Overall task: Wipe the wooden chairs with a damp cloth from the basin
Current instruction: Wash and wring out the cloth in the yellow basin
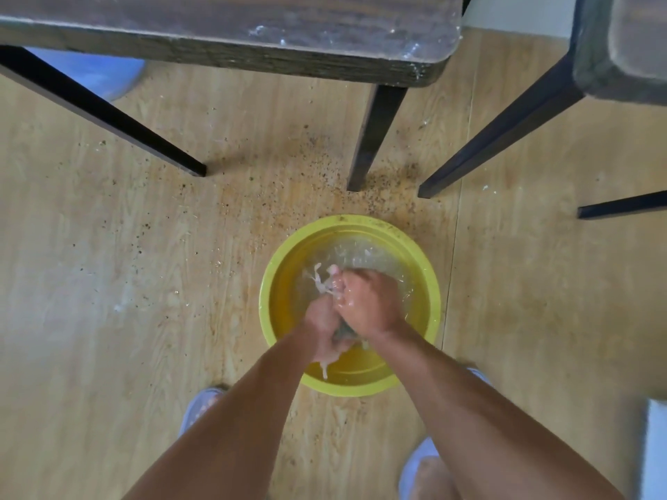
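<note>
Light wood-look floor point(108, 283), gritty with brown specks and crumbs, thickest between the furniture legs and the basin. Yellow round basin point(274, 283) sits on the floor at frame centre, partly filled with clear water, surface rippled.

Both hands are over the basin, pressed against each other. Left hand point(321, 319) is fisted around the near part of a pale wet cloth point(319, 281); right hand point(364, 301) is fisted around the part further up, knuckles up, wet and shiny. Cloth is bunched between them, a frayed end sticking out toward the far left of the hands, another strand dangling below the left hand over the near inner wall of the basin. A darker patch of the cloth shows in the gap between the wrists.

Dark wood-grain desk point(252, 41) spans the top of frame on black legs, its nearest leg landing just beyond the basin rim. Wooden chair point(613, 66) at upper right, also on dark angled legs, well apart from the hands. Light slippers point(202, 402) on both feet, either side of the forearms, near the bottom.
</note>
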